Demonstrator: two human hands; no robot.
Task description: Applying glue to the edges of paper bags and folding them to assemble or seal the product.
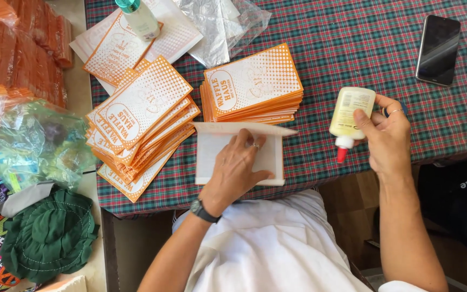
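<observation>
Landmark: the white folded paper sheet (212,154) lies at the near edge of the plaid-clothed tabletop (352,43).
Left hand (236,167): flat and spread open, pressing the sheet down — grasping nothing.
Right hand (387,135): closed round the pale yellow plastic glue bottle (349,116), red nozzle down, held just right of the sheet.
Bottle axis: upright, slightly tilted.
Room: bare cloth between sheet and bottle; stacks of orange-and-white printed cards (252,84) just behind the sheet.

White paper sheet (212,154) lies flat, top edge folded; glue bottle (349,113) held nozzle-down
</observation>
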